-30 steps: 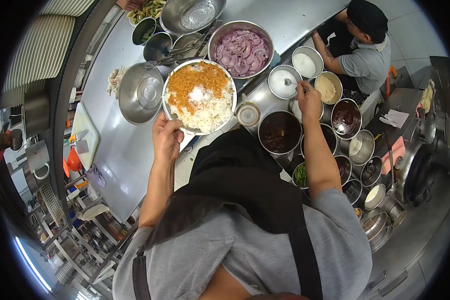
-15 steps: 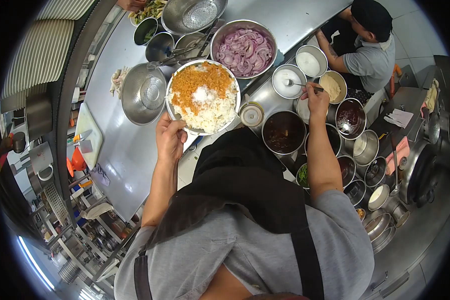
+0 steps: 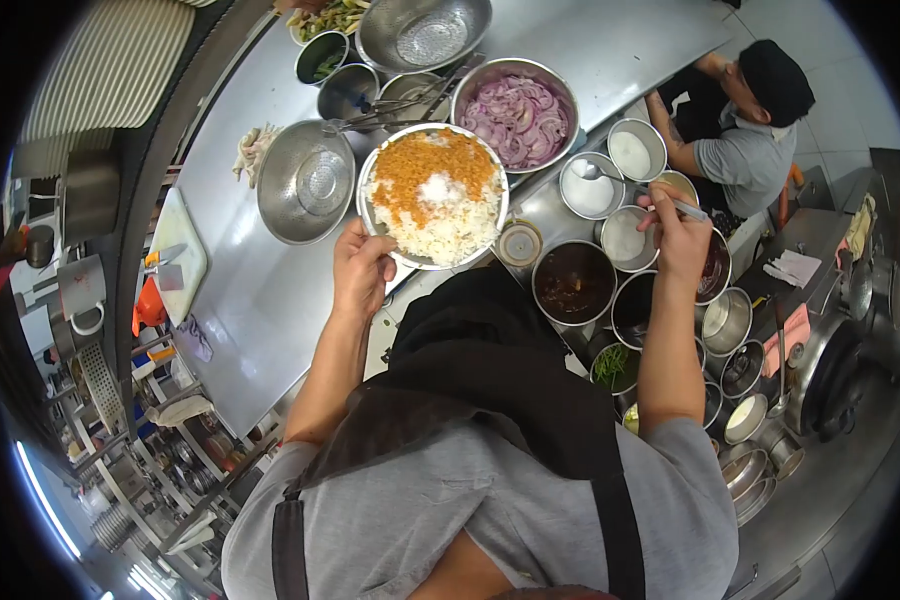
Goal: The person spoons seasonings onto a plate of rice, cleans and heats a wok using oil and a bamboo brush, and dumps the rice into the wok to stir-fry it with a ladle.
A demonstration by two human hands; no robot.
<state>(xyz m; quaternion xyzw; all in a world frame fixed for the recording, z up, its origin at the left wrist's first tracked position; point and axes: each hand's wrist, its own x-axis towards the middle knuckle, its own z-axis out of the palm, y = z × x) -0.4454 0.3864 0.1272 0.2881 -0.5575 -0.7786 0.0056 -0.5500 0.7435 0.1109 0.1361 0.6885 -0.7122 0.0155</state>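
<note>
My left hand (image 3: 362,265) grips the near-left rim of a metal bowl (image 3: 504,215), fingers beneath it and thumb on the edge. The bowl holds white rice (image 3: 438,238), an orange, crumbly layer (image 3: 420,155) and a heap of white grains (image 3: 440,188) on top. In my right hand (image 3: 678,235) is a metal spoon (image 3: 635,184), pinched by its handle. The spoon's tip is over a round tin of white grains (image 3: 580,198); whether it touches them I cannot tell. Beside it stand a second tin of white powder (image 3: 630,152) and a third (image 3: 624,240).
A bowl of sliced red onions (image 3: 515,118) and a perforated colander (image 3: 305,185) flank the rice bowl. Dark sauce fills a pot (image 3: 574,284) nearby. A co-worker (image 3: 755,140) sits at the upper right. A knife lies on a white cutting board (image 3: 185,240) at left.
The view has shifted, so the surroundings appear slightly displaced. My right hand has moved toward me and right relative to the tins, with the spoon still over the white grains. My left hand keeps hold of the bowl.
</note>
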